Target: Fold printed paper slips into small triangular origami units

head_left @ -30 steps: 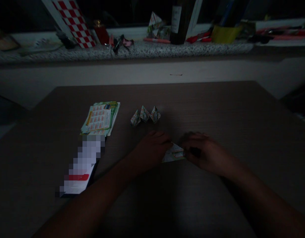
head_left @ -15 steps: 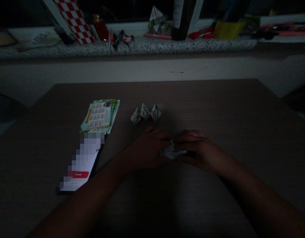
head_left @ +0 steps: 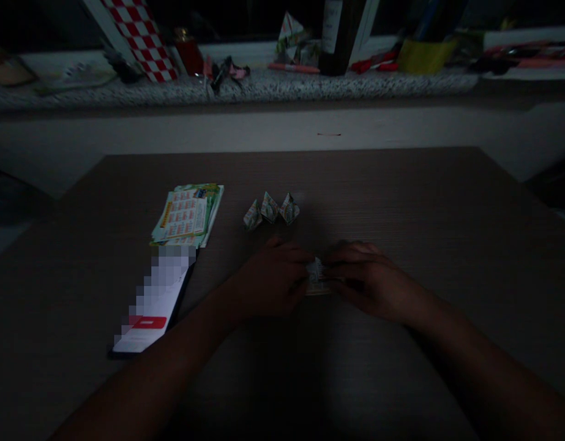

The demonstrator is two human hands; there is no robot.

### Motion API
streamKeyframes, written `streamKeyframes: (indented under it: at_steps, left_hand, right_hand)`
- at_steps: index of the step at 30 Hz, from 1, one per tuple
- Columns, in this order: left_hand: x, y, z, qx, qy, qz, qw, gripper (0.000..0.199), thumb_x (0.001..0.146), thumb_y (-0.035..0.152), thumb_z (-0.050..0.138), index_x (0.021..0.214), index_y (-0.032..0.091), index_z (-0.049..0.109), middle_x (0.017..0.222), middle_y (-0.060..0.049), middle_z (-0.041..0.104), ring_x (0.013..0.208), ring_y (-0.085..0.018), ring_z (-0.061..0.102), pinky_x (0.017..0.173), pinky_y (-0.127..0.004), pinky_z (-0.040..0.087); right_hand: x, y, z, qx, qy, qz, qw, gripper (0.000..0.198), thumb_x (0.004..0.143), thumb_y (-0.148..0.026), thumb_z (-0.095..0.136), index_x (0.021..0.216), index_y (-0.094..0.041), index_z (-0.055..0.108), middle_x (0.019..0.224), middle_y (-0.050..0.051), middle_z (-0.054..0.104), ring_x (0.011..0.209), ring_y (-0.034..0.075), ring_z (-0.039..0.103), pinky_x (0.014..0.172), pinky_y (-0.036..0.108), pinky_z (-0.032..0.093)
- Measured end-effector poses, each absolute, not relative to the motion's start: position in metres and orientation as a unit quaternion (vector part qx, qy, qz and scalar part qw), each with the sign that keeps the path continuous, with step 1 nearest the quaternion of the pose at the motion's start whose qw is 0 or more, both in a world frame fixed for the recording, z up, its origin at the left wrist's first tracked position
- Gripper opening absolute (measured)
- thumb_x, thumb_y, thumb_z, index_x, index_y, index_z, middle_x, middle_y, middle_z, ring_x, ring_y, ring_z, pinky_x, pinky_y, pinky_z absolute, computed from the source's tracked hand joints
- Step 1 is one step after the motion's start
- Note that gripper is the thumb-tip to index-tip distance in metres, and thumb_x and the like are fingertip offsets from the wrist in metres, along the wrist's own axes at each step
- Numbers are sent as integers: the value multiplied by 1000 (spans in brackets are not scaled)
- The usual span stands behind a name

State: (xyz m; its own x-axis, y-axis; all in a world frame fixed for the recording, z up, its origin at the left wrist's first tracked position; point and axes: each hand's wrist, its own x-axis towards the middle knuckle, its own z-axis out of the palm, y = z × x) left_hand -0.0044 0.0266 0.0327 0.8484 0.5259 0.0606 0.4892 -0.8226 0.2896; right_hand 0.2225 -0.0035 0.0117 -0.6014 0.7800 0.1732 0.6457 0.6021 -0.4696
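Between my two hands, low over the table, is a small printed paper (head_left: 317,278) with folds in it. My left hand (head_left: 280,275) grips its left side with the fingers bent over the edge. On the other side my right hand (head_left: 362,272) pinches the paper between thumb and fingers. Much of the paper is hidden under the fingers, and the light is dim. Just beyond the hands stand three folded paper pieces (head_left: 270,208) with pointed tops, side by side in a row.
A stack of printed paper sheets (head_left: 185,214) lies to the left on the brown table (head_left: 392,196). Nearer me, a phone (head_left: 149,334) with a lit screen rests by my left forearm. Behind the table, a granite sill (head_left: 273,87) bears a bottle (head_left: 332,37) and a checkered red-and-white tube (head_left: 142,40).
The paper between my hands looks flatter and squarer than before, where it had raised, angled flaps. My left fingers have curled in slightly. The view has shifted a little.
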Motion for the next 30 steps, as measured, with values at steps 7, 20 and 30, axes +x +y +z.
streamKeyframes:
  at_steps: [7,20,30]
  left_hand:
    - [0,22,22,939,315,78,115,19,90,22,46,87,15,63,89,-7,60,86,-20,54,80,-35,41]
    - [12,15,13,922,377,68,59,14,88,20,47,85,13,59,81,-8,63,77,-23,59,74,-36,46]
    - [14,15,12,919,385,69,53,15,89,20,46,85,13,59,82,-8,64,78,-23,60,74,-36,47]
  right_hand:
    - [219,-3,7,-420,-874,156,190,14,86,-25,60,97,-23,70,98,5,69,95,21,59,85,37,40]
    - [212,-4,3,-442,-864,141,198,20,86,-22,60,105,-21,67,94,6,67,93,22,57,84,38,40]
    - [210,-5,3,-446,-858,148,208,11,86,-22,61,91,-22,70,92,4,67,91,21,57,82,37,39]
